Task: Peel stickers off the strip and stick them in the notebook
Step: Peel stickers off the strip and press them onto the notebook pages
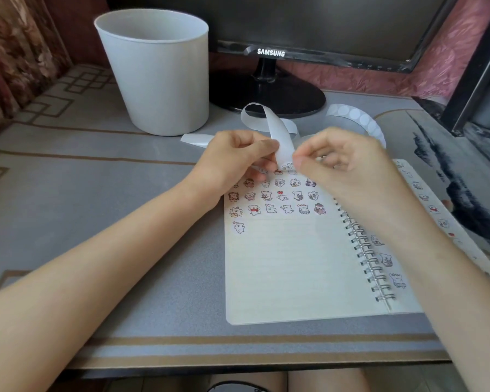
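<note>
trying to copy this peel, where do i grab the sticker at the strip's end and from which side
Take the sticker by its right edge, coming from the right. The left hand pinches the strip from the left just above it, and the strip's end hangs down over the notebook, so that edge is free. The right hand is at it; its grip is blurred.

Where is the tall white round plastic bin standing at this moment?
In the head view, the tall white round plastic bin stands on the grey desk mat, far left, beside the round black monitor base and beyond the left hand.
</note>
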